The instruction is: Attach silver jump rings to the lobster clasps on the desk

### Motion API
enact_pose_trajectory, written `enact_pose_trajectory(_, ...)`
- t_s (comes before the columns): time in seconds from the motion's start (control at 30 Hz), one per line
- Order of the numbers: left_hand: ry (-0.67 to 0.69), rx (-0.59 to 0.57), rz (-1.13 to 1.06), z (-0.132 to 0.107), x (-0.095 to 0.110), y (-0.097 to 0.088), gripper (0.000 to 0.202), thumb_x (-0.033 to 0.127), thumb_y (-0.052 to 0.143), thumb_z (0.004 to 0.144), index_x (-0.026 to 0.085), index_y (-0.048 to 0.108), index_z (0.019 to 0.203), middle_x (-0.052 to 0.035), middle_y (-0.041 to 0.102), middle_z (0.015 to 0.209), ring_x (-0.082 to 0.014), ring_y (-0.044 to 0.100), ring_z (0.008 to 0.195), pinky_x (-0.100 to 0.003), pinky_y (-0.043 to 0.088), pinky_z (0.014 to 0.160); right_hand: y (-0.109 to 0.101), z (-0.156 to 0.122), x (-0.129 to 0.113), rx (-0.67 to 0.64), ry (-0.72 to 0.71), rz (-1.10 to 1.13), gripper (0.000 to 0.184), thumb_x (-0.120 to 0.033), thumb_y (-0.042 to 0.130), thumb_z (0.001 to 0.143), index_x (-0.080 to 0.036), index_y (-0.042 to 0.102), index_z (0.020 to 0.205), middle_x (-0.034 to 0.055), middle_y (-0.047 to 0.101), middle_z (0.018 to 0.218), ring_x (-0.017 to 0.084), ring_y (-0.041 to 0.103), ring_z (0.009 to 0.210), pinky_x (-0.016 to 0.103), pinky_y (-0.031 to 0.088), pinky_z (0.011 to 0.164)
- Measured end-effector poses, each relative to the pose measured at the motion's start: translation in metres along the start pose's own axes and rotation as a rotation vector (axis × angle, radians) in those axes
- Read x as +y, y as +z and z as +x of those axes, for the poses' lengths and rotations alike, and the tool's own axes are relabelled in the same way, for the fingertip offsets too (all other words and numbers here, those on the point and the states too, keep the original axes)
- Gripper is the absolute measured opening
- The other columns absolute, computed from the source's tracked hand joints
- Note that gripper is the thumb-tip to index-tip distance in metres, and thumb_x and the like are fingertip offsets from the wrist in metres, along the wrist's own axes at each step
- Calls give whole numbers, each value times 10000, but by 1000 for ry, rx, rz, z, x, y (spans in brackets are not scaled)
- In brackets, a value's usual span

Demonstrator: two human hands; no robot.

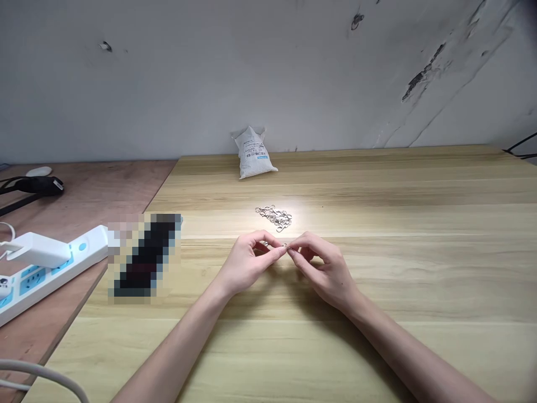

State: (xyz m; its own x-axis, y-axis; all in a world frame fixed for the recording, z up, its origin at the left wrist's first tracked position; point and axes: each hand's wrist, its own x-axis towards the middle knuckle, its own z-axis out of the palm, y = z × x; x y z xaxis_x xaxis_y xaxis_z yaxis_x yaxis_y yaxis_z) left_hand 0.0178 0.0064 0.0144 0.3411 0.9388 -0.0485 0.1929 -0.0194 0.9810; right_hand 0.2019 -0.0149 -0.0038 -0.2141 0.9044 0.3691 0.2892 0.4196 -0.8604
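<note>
Small metal ring pinched between your left hand and right hand, both grips closed on it, over the pale wooden worktop, just before the heap of metal rings.

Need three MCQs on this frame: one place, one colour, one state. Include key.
1. Where is the white printed bag?
A) At the back of the table, against the wall
B) On the floor
C) On the power strip

2. Main colour of the power strip?
A) Black
B) White
C) Red

3. What are the left hand and right hand doing?
A) Lying flat, apart
B) Holding the bag
C) Pinching small metal pieces

1: A, it leans on the wall.
2: B, only its socket panels are blue.
3: C, their fingertips meet over the pieces.
</note>
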Motion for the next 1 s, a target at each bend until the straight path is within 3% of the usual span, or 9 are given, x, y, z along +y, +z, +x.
enact_pose_trajectory(0.53,-8,-36,102,1,0,0,177,314,652,828,144,648,777,-45,674,825,-138,591,720,-253,452,656,-1,3,3,-184,99,-22,101,-226,526,916,-180,590,852,-36,497,639,90,417,554,218,321,505)
enact_pose_trajectory(1.0,-10,-42,168,0,1,0,181,322,637,837,154,644,770,-25,663,783,-125,575,682,-243,446,636,-1,0,3,-216,107,-48,125,-235,504,923,-181,576,838,-29,510,654,97,429,577,224,328,526)
